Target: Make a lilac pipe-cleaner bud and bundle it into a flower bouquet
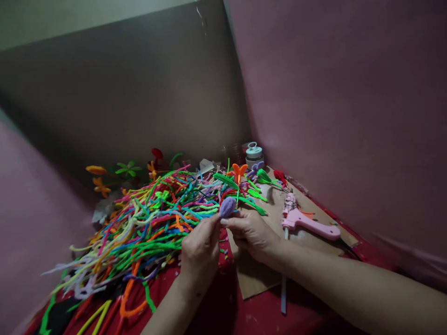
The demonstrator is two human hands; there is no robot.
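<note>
A small purple pipe-cleaner bud (228, 207) is pinched between my two hands at the middle of the view. My left hand (201, 244) grips its lower left side with thumb and fingertips. From the right, the closed fingers of my right hand (253, 235) hold the bud near its base. Just behind the bud are green pipe-cleaner leaves (226, 180) and an orange pipe-cleaner flower (239, 172). The underside of the bud is hidden by my fingers.
A large heap of colourful pipe cleaners (139, 232) spreads to the left. On the right, a pink glue gun (309, 223) with a glue stick (283, 293) lies on a cardboard sheet (253, 274). A lidded jar (254, 153) stands in the back corner between the walls.
</note>
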